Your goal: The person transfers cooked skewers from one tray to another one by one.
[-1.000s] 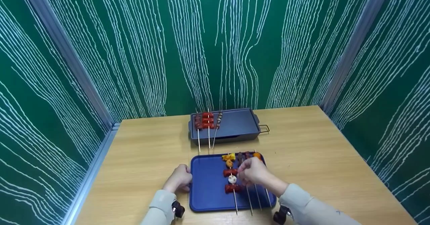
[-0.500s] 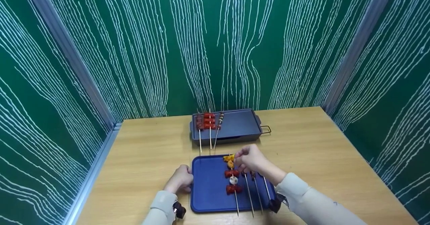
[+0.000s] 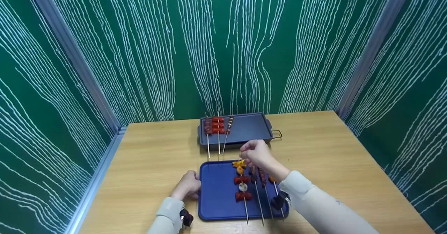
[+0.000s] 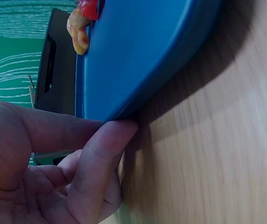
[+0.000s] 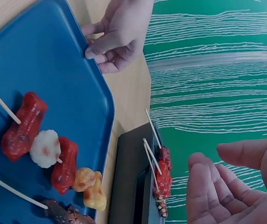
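Observation:
The left hand (image 3: 188, 185) pinches the left rim of a blue tray (image 3: 214, 192); the left wrist view shows thumb and forefinger together on the tray edge (image 4: 138, 93). Over the tray's far edge hovers the right hand (image 3: 260, 156), near the tip of a mixed skewer (image 3: 241, 180) with red sausage pieces, a white round slice and yellow pieces. In the right wrist view, the thumb and fingers of the right hand (image 5: 236, 186) are apart with nothing between them. Dark meat skewers (image 3: 262, 176) and one with an orange piece (image 3: 271, 179) lie farther right, partly hidden by the right arm.
Behind the tray stands a dark grill pan (image 3: 249, 129) with a wire handle (image 3: 277, 134) on its right. Three skewers lie on its left part, including a red sausage skewer (image 3: 218, 125), their sticks overhanging the front. Green patterned walls (image 3: 139, 70) enclose the wooden table (image 3: 153, 157).
The right hand has moved from over the tray's dark meat skewers to its far edge, toward the grill pan, uncovering more of those skewers. The left hand has stayed on the tray rim.

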Demonstrator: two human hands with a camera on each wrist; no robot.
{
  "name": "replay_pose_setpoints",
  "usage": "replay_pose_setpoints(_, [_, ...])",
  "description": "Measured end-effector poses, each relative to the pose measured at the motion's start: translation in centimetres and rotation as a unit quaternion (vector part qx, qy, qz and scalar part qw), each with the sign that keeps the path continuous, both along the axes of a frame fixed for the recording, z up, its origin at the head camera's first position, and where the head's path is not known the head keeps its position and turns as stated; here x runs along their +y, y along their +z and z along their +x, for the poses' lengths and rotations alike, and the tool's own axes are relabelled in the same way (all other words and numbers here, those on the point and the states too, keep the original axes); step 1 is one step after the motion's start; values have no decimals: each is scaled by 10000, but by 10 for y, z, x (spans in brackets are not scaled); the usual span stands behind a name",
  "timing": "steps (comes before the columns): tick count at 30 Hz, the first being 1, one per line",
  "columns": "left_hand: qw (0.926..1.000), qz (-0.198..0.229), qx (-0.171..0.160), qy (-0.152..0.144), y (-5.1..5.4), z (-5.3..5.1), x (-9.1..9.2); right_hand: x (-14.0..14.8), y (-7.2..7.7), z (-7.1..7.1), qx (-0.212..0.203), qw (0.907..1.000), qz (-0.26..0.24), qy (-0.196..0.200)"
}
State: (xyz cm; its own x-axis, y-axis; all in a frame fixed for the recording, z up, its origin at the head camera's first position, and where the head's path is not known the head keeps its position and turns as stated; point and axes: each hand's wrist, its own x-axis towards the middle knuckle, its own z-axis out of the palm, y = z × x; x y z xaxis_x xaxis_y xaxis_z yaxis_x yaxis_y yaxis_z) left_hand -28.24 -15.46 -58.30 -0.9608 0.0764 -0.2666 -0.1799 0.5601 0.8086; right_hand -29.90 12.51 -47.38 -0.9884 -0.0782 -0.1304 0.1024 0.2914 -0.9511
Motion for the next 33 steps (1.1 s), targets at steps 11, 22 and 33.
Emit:
replay_pose_setpoints(11, [10000, 10, -13, 56, 0, 1, 1, -3, -3, -21, 118, 9990, -145, -403])
replay_pose_setpoints(22, [9999, 45, -28, 108, 2, 2, 2, -9, -9, -39, 376, 9955, -519, -694])
replay_pose_setpoints(33, [9998, 77, -170, 61, 2, 2, -1, -24, -29, -55, 582, 9855, -1246, -996])
